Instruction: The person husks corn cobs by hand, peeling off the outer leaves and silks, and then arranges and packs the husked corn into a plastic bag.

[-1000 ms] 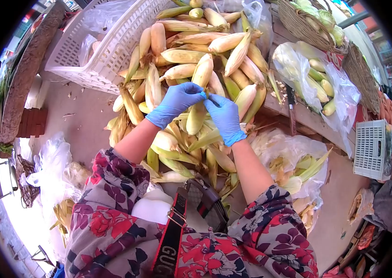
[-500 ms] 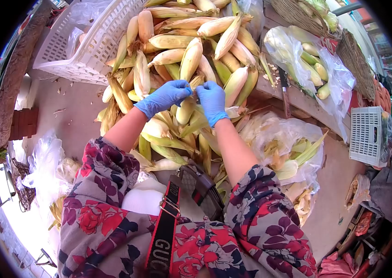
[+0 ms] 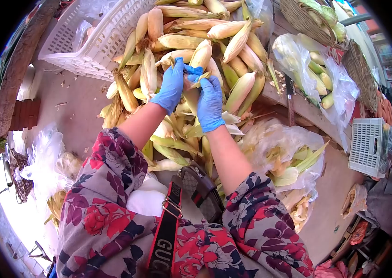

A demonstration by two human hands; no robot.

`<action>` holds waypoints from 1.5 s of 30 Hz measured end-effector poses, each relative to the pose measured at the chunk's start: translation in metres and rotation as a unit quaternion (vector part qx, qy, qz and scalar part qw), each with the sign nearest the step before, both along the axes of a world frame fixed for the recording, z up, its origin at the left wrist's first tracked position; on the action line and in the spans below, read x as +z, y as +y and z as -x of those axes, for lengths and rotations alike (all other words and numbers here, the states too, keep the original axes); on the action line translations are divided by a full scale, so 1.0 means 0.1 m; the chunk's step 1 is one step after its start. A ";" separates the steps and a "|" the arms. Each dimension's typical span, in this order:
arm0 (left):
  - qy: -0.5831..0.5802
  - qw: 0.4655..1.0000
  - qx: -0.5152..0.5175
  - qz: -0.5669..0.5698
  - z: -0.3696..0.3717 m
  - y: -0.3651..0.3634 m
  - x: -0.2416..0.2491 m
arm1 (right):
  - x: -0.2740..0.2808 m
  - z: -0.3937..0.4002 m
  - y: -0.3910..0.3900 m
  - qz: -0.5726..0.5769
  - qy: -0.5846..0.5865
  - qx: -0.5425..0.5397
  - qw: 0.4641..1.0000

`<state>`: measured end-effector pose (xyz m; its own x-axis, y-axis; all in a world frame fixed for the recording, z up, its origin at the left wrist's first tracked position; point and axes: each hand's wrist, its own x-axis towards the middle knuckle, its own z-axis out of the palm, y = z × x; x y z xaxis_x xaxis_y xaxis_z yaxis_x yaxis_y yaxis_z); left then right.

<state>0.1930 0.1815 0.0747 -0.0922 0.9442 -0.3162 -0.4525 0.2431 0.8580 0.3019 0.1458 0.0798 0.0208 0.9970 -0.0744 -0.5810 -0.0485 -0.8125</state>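
Both my hands wear blue gloves and work over a heap of corn ears (image 3: 241,91) in pale green husks. Between them an ear of corn (image 3: 191,96) points away from me, its tip partly covered by my fingers. My left hand (image 3: 170,88) is closed at its left side, pinching a strip of husk near the top. My right hand (image 3: 210,104) is closed too, with a yellowish husk strip (image 3: 200,78) between thumb and fingers. Loose husk leaves hang below the right wrist.
A white plastic crate (image 3: 96,53) stands at the upper left. On the right, a knife (image 3: 290,102) lies on the wooden board beside bagged corn (image 3: 314,76). Nearer me is a plastic bag of husks (image 3: 293,160). A handbag (image 3: 200,192) hangs at my front.
My hands have moved slightly apart and turned upward, fingers now pointing away from me. Strips of husk now show at both sets of fingertips. The view has shifted a little.
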 end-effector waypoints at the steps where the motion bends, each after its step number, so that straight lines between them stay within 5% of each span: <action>1: -0.046 0.997 0.030 0.052 0.03 0.09 0.02 | 0.09 0.02 -0.03 -0.013 -0.022 0.010 1.000; 6: -0.181 0.965 0.176 0.074 0.67 0.64 0.03 | 0.54 -0.05 -0.39 -0.124 -0.183 0.135 0.966; 8: -0.306 0.917 0.234 0.103 1.14 0.82 -0.09 | 0.90 -0.20 -0.61 -0.272 -0.369 0.126 0.880; 10: -0.289 0.939 0.177 0.062 1.23 0.80 -0.14 | 1.04 -0.31 -0.67 -0.244 -0.373 0.176 0.878; 14: -0.206 0.968 0.142 -0.016 0.97 0.55 0.39 | 1.11 -0.42 -0.57 -0.278 -0.507 0.195 0.792; 16: -0.162 0.976 0.112 -0.093 0.89 0.42 0.61 | 1.04 -0.42 -0.42 -0.335 -0.633 0.036 0.697; 19: -0.103 0.985 0.057 -0.122 0.47 0.24 0.93 | 0.76 -0.26 -0.26 -0.301 -0.630 -0.027 0.715; 22: -0.198 0.975 0.046 -0.091 0.05 0.05 1.10 | 0.68 -0.07 -0.24 -0.234 -0.641 -0.039 0.730; 24: -0.483 0.871 0.056 -0.073 0.03 0.03 1.02 | 0.49 -0.07 -0.06 -0.227 -0.425 -0.018 0.876; 26: -0.630 0.769 -0.086 -0.063 0.05 0.04 0.82 | 0.63 -0.01 -0.05 -0.149 -0.193 0.016 0.970; 28: -0.550 0.833 -0.034 -0.048 -0.05 -0.02 0.89 | 0.77 -0.18 0.03 -0.022 -0.165 0.013 0.986; 30: -0.482 0.875 0.009 -0.043 -0.17 -0.11 1.04 | 0.75 -0.24 0.06 -0.033 -0.179 -0.084 0.980; 32: -0.421 0.892 -0.101 -0.128 -0.04 -0.11 0.97 | 0.77 -0.47 0.21 0.086 -0.056 -0.059 0.993; 36: -0.171 0.981 -0.062 -0.066 -0.03 -0.35 1.15 | 0.75 -0.99 0.58 0.083 0.075 -0.089 0.990; 41: 0.084 0.970 -0.225 -0.048 0.01 -0.29 1.16 | 0.63 -1.15 0.62 0.100 -0.059 -0.101 0.988; 45: 0.286 0.901 -0.301 -0.127 0.03 -0.16 1.22 | 0.70 -1.14 0.51 0.081 -0.423 -0.032 0.902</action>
